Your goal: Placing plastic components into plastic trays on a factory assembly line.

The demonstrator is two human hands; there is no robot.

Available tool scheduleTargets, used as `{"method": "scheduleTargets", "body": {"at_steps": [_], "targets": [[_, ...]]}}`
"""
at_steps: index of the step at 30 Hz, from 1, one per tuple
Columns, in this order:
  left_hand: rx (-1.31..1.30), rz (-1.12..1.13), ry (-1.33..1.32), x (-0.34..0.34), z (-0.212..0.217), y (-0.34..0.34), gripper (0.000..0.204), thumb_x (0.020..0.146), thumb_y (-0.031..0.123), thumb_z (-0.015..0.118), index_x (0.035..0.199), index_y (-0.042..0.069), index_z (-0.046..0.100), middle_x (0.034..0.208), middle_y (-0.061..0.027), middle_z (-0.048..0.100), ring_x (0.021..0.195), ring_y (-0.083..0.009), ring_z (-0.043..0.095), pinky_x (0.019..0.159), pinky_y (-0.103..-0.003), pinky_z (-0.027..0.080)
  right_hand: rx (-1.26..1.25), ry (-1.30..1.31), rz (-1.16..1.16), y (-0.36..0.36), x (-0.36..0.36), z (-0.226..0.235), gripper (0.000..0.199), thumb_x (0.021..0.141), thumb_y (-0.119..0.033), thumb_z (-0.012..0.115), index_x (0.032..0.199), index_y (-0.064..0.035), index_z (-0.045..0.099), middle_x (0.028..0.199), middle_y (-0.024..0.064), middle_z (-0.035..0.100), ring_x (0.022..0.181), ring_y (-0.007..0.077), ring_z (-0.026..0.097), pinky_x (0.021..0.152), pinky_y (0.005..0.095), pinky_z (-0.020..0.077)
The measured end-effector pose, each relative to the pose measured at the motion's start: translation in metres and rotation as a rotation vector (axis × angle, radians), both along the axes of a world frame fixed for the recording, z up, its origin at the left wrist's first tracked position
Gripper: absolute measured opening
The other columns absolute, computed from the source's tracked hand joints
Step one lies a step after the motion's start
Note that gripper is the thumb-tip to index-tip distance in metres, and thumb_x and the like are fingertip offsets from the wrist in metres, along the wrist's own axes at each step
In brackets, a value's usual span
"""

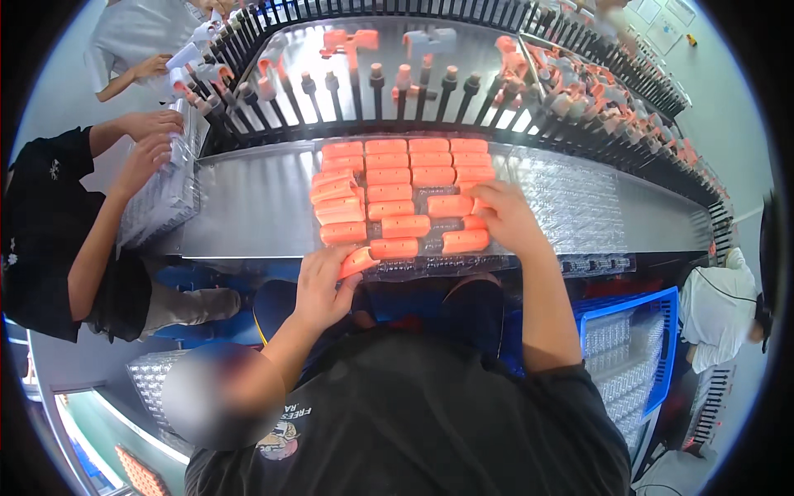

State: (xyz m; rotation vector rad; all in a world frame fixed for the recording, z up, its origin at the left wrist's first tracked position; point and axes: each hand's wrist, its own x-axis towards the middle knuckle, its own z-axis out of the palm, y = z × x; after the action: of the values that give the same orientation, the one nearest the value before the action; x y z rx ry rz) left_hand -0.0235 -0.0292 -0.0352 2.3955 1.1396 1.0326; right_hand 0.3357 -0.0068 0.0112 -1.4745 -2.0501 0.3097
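Observation:
A transparent plastic tray [432,243] lies on the metal bench in front of me, with several orange curved plastic shells [389,193] set in columns; bare pockets show at its right-centre. On the left side some shells overlap and lie askew. At the tray's near-left edge, my left hand [321,289] is closed with thumb and fingers around a tilted orange shell [357,262]. My right hand [509,218] reaches over the tray's right side, fingers bent and pinching an orange shell [479,207], which they partly cover.
More transparent trays [571,207] are stacked to the right. Behind the bench runs a line of black pegs [377,91] carrying orange and grey parts. A co-worker's hands [153,136] rest over trays at left. A blue crate [667,339] with trays stands low at right.

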Motion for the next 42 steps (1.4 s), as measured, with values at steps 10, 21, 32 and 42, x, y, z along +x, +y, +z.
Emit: {"method": "scheduleTargets", "body": {"at_steps": [10, 21, 32, 42], "targets": [[0.082, -0.014, 0.002, 0.004, -0.003, 0.003, 0.043, 0.078, 0.014, 0.072, 0.118, 0.004, 0.061, 0.107, -0.0153, 0.067, 0.098, -0.0359, 0.061, 0.088, -0.043, 0.044, 0.041, -0.058, 0.012, 0.003, 0.000, -0.004, 0.036, 0.077, -0.004, 0.069, 0.112, -0.0098, 0.068, 0.111, 0.0085, 0.067, 0.110, 0.0303, 0.059, 0.098, 0.0420, 0.0436], [0.090, -0.056, 0.009, 0.013, -0.004, 0.007, 0.041, 0.082, 0.018, 0.069, 0.119, 0.004, 0.061, 0.110, -0.0155, 0.066, 0.101, -0.0360, 0.061, 0.090, -0.044, 0.043, -0.224, 0.245, 0.015, -0.002, 0.008, -0.022, 0.038, 0.084, -0.008, 0.067, 0.122, -0.0063, 0.066, 0.126, 0.0091, 0.062, 0.120, 0.0292, 0.056, 0.102, 0.0440, 0.0434], [-0.006, -0.036, 0.042, 0.002, 0.006, 0.001, 0.041, 0.082, 0.012, 0.068, 0.121, 0.005, 0.060, 0.113, -0.0167, 0.064, 0.106, -0.0379, 0.058, 0.095, -0.043, 0.043, -0.037, -0.276, -0.207, -0.022, -0.026, -0.031, 0.073, 0.094, -0.053, 0.052, 0.144, -0.0002, 0.043, 0.150, 0.0186, 0.045, 0.145, 0.0347, 0.034, 0.119, 0.0511, 0.0218], [-0.271, -0.242, -0.071, 0.036, 0.036, -0.031, 0.041, 0.077, 0.008, 0.074, 0.112, 0.003, 0.055, 0.099, -0.0201, 0.064, 0.092, -0.0418, 0.064, 0.078, -0.047, 0.053, 0.149, 0.132, 0.142, -0.100, -0.123, 0.015, 0.038, 0.078, -0.016, 0.074, 0.115, -0.0106, 0.068, 0.111, 0.0068, 0.068, 0.096, 0.0281, 0.066, 0.086, 0.0392, 0.0505]]}}
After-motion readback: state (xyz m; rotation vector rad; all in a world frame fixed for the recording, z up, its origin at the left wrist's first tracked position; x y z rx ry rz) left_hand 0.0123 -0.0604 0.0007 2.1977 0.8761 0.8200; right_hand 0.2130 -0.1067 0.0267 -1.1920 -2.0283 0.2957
